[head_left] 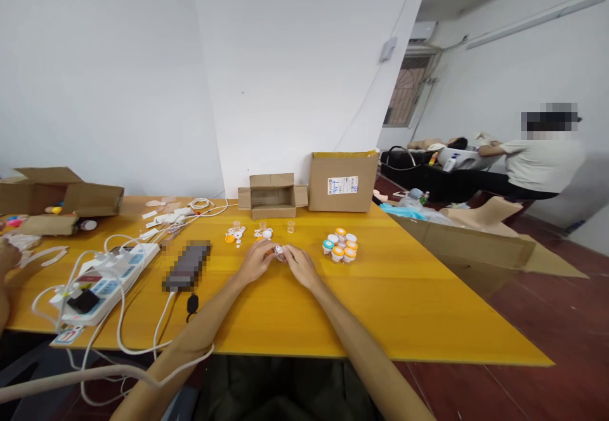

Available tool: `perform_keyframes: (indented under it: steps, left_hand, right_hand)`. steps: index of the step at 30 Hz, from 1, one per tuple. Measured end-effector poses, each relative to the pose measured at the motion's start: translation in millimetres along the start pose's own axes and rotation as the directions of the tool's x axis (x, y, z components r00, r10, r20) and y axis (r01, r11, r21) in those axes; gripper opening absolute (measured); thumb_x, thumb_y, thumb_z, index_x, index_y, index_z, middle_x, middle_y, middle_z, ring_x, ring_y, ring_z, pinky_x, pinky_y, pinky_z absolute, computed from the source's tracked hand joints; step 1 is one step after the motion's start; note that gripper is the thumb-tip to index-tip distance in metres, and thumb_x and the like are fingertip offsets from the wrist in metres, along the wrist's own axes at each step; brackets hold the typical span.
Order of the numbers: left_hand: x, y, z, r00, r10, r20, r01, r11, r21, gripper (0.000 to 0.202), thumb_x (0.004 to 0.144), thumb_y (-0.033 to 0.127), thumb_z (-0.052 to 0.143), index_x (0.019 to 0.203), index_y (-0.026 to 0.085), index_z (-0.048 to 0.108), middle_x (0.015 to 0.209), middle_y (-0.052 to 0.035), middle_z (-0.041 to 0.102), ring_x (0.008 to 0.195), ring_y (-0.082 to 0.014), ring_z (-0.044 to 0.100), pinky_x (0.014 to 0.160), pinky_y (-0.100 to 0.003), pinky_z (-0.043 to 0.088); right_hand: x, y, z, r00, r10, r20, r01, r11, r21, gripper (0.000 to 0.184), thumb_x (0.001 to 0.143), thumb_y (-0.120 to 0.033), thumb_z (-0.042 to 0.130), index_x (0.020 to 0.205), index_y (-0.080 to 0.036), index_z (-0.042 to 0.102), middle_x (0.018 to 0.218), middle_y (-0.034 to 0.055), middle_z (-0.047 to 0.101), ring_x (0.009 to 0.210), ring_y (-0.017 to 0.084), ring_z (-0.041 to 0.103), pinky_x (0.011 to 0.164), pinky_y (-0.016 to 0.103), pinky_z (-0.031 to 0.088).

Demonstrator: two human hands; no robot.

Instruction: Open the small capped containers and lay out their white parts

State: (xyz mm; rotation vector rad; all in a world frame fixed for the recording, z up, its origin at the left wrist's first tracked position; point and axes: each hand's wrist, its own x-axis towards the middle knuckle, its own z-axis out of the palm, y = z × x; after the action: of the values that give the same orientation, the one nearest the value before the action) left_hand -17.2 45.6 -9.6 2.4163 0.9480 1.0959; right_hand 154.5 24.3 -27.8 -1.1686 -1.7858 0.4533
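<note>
My left hand (257, 262) and my right hand (301, 265) meet above the middle of the table, fingers closed around a small white part with dark holes (278, 250). Something orange shows by my left fingertips; my fingers hide most of what lies below. Just beyond are white perforated discs and an orange ring (230, 239). Small clear cups stand behind them, one of them (290, 226) apart on the right. To the right of my hands sits a cluster of small clear jars (349, 255) with orange, white and teal lids.
A small open carton (273, 196) and a taped box (341, 183) stand against the wall. Left are a phone (188, 266), a power strip (111, 281) with trailing cables, and an open box (61, 199). Another person's hand (7, 256) shows far left; a seated person (542, 161) is right.
</note>
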Motion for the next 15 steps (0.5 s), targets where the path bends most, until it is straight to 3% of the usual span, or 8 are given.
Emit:
perform_keyframes:
  steps: [8, 11, 15]
  left_hand:
    - [0.5, -3.1, 1.0, 0.999, 0.025, -0.036, -0.024, 0.999, 0.034, 0.017, 0.096, 0.029, 0.054, 0.099, 0.022, 0.07, 0.091, -0.0061, 0.07, 0.089, -0.0221, 0.061, 0.086, -0.036, 0.049]
    - [1.4, -4.9, 1.8, 1.0, 0.023, -0.013, -0.022, 0.999, 0.04, 0.018, 0.096, 0.03, 0.054, 0.099, 0.022, 0.07, 0.092, -0.0058, 0.07, 0.09, -0.0218, 0.061, 0.087, -0.035, 0.049]
    - [1.7, -7.1, 2.9, 1.0, 0.006, 0.0, -0.006, 0.999, 0.045, 0.019, 0.096, 0.03, 0.054, 0.097, 0.022, 0.071, 0.092, -0.0056, 0.071, 0.092, -0.0217, 0.062, 0.088, -0.035, 0.049]
  right_hand:
    - [0.5, -4.1, -2.9, 0.997, 0.04, -0.066, -0.043, 0.998, -0.048, 0.034, 0.098, -0.034, 0.039, 0.068, -0.025, 0.053, 0.066, 0.0001, 0.064, 0.063, 0.019, 0.059, 0.062, 0.027, 0.04]
    - [1.6, -8.9, -6.3, 0.981, 0.145, -0.131, -0.164, 0.975, -0.149, 0.031, 0.098, -0.03, 0.041, 0.073, -0.024, 0.057, 0.074, 0.0021, 0.068, 0.07, 0.02, 0.063, 0.064, 0.027, 0.04]
    - [2.6, -16.9, -9.9, 0.92, 0.334, -0.208, -0.382, 0.882, -0.276, 0.022, 0.097, -0.025, 0.047, 0.084, -0.022, 0.065, 0.089, 0.0057, 0.074, 0.082, 0.021, 0.068, 0.065, 0.026, 0.039]
